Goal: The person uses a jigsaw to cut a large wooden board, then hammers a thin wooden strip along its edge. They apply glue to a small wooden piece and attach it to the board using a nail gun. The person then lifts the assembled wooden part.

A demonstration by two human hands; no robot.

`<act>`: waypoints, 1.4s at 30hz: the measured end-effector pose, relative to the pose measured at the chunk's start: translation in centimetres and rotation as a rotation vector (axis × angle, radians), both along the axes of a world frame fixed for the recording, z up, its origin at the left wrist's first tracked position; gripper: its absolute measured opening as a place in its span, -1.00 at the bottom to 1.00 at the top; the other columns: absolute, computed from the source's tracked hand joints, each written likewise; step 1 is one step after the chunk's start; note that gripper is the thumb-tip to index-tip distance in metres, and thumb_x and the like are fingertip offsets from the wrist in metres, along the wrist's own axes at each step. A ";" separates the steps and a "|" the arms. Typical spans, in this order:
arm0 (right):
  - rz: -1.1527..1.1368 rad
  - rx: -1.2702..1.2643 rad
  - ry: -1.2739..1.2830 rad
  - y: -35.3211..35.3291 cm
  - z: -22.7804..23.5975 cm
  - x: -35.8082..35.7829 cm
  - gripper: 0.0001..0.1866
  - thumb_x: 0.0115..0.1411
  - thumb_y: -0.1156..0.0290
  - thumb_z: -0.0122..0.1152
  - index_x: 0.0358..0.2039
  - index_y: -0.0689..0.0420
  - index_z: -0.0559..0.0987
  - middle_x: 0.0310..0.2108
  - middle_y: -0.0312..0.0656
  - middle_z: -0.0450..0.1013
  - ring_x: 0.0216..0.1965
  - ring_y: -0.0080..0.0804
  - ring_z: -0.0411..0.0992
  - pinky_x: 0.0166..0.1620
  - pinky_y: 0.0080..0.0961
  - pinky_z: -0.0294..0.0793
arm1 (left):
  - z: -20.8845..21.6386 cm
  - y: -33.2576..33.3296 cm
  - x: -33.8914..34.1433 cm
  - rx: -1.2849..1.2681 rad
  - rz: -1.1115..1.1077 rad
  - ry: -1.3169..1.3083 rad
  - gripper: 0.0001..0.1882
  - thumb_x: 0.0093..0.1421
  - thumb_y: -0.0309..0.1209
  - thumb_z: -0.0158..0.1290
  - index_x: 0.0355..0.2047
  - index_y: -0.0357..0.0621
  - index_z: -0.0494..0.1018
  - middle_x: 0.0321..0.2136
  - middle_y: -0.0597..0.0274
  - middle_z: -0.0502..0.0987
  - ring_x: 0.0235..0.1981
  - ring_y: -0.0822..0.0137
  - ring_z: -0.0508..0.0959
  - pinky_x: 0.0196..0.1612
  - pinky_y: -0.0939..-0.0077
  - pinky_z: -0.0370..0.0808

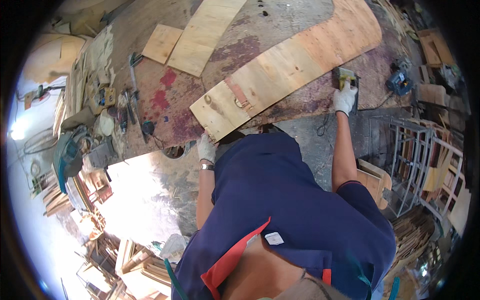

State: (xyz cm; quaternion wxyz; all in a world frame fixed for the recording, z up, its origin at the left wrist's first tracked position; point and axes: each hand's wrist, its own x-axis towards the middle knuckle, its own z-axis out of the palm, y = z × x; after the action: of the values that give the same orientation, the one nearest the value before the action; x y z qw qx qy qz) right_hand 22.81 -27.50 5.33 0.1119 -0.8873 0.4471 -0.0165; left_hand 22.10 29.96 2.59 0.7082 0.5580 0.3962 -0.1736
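Observation:
A long, curved plywood board (280,75) lies slantwise across the stained workbench, with a reddish patch and a knot hole near its close end. My left hand (205,149), in a white glove, grips the near left corner of that board. Also gloved, my right hand (345,101) is closed on a handheld power tool (345,76) with a yellowish-green and dark body. The tool rests on the bench just beyond the board's right edge; its exact kind is hard to make out.
Two flat plywood pieces (200,40) lie at the back left. Hand tools (131,107) sit along the bench's left side. A blue power tool (398,81) stands at the far right. Metal frames (412,160) and stacked wood (415,232) are on the floor at right.

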 end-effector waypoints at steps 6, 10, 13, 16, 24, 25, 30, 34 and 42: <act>-0.009 0.005 -0.062 -0.1 -0.4 -1.2 -0.21 0.11 0.30 0.36 0.39 -0.06 0.33 0.08 0.12 0.35 -0.05 0.17 0.51 0.03 -0.07 0.53 | 5.1 -2.7 1.3 0.365 -0.045 -0.258 -0.64 0.37 -0.15 0.15 -0.33 -0.26 0.55 -0.36 0.26 0.62 -0.40 0.47 0.57 -0.36 0.51 0.51; -0.012 0.047 -0.071 0.3 0.1 -1.3 -0.38 0.15 0.20 0.36 0.23 0.04 0.49 0.13 0.07 0.36 0.01 0.15 0.49 0.07 -0.08 0.51 | 9.2 -1.2 4.5 0.414 0.024 -0.361 -0.70 0.38 -0.26 0.15 -0.34 -0.29 0.58 -0.36 0.33 0.60 -0.43 0.54 0.49 -0.37 0.55 0.47; -0.013 0.012 -0.217 0.7 0.4 -0.8 -0.41 0.23 0.08 0.32 0.20 0.11 0.50 0.13 0.09 0.37 0.02 0.18 0.48 0.06 -0.08 0.50 | 13.3 -0.2 7.1 0.558 -0.066 -0.370 -0.73 0.36 -0.29 0.18 -0.23 -0.32 0.59 -0.33 0.31 0.62 -0.40 0.51 0.54 -0.32 0.55 0.50; -0.016 0.082 -0.498 0.4 0.7 1.0 -0.39 0.29 -0.07 0.26 0.10 0.19 0.53 -0.06 0.09 0.50 -0.13 0.11 0.53 -0.04 -0.13 0.53 | 17.2 -1.9 7.9 0.403 -0.055 -0.622 -0.71 0.35 -0.31 0.20 -0.13 -0.34 0.56 -0.29 0.26 0.64 -0.36 0.46 0.58 -0.28 0.54 0.53; -0.441 1.611 -1.379 0.8 2.6 11.3 -0.55 0.44 0.10 0.10 0.15 0.16 0.47 0.00 -0.11 0.56 -0.06 -0.24 0.58 -0.06 -0.22 0.66 | 20.4 -5.6 3.1 0.394 -0.016 -0.445 -0.46 0.36 -0.27 0.14 0.23 -0.36 0.37 0.08 0.02 0.53 -0.01 0.19 0.56 0.02 0.36 0.56; -0.539 1.452 -1.198 1.5 3.3 12.0 -0.58 0.45 0.16 0.06 0.17 0.17 0.46 0.03 -0.12 0.55 -0.02 -0.23 0.57 -0.02 -0.21 0.66 | 20.1 -5.9 2.5 0.451 -0.013 -0.439 -0.45 0.36 -0.25 0.14 0.24 -0.36 0.37 0.08 0.02 0.52 0.00 0.19 0.56 0.03 0.34 0.55; -0.442 1.662 -1.187 7.9 7.9 10.6 -0.64 0.49 0.28 -0.04 0.16 0.22 0.43 0.08 -0.10 0.52 0.04 -0.20 0.56 0.01 -0.14 0.68 | 18.9 -6.7 1.6 0.165 0.128 -0.432 -0.40 0.36 -0.16 0.11 0.25 -0.33 0.36 0.10 0.01 0.52 0.04 0.18 0.54 0.07 0.26 0.52; -0.404 1.968 -1.164 17.4 11.5 7.3 -0.68 0.47 0.35 0.02 0.13 0.23 0.43 -0.02 -0.15 0.57 -0.06 -0.32 0.61 -0.11 -0.36 0.74 | 19.4 -7.3 2.1 0.014 0.199 -0.443 -0.36 0.36 -0.08 0.09 0.27 -0.30 0.35 0.12 0.01 0.51 0.07 0.16 0.53 0.10 0.19 0.50; -0.082 2.414 -0.397 24.4 8.9 -3.1 -0.51 0.37 0.26 0.23 0.21 0.23 0.41 0.04 -0.10 0.55 -0.03 -0.23 0.57 -0.02 -0.25 0.61 | 19.8 -6.4 1.9 -0.170 0.295 -0.475 -0.28 0.36 0.07 0.06 0.29 -0.26 0.34 0.15 0.00 0.50 0.14 0.14 0.50 0.16 0.06 0.45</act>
State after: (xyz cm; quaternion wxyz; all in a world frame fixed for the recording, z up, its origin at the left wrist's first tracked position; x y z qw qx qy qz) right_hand 19.67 -3.15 14.19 0.9286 -0.1814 0.1784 0.2701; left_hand 24.02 23.54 22.43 0.8430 0.4578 0.2803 0.0342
